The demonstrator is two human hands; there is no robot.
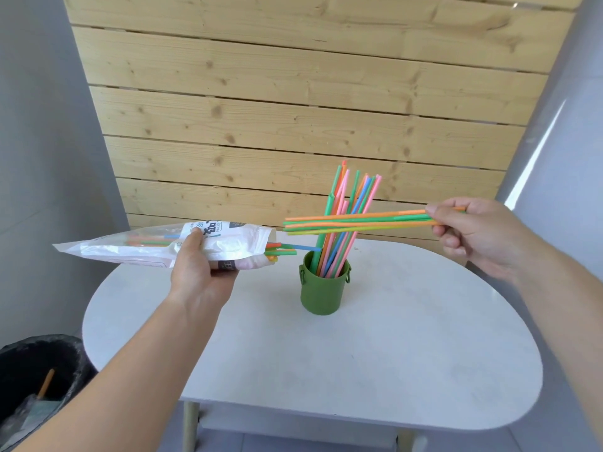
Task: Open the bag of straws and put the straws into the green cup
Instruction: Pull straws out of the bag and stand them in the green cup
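The upper half of the frame is filled by a wooden wall (293, 93) of pale horizontal planks, with grey walls seen at both sides. Below it, the centre and lower part of the frame are taken up by a white, rounded table (359, 370) on light legs. In the lower left corner, a black bin (36, 380) lined with plastic is seen, and an orange stick (47, 383) is seen inside it.

At the left of centre, a white printed bag (137, 246) is held level above the table's left edge, its open mouth turned toward the right. It is gripped from beneath by the left hand (202, 272), with the thumb pressed over the top of the bag and the fingers curled under it. A few straw ends (280, 249), orange, green and blue, are seen sticking out of the mouth, just beside the cup's rim.

The green cup (323, 291) is stood upright on the table near the centre of the frame. A cluster of upright straws (346, 197) in pink, green, orange and blue is held in it, leaning slightly right.

At the right of centre, a bundle of straws (385, 221), orange and green, is pinched at one end between the thumb and curled fingers of the right hand (470, 230). The bundle is held nearly level, above the cup and across the front of the upright straws.
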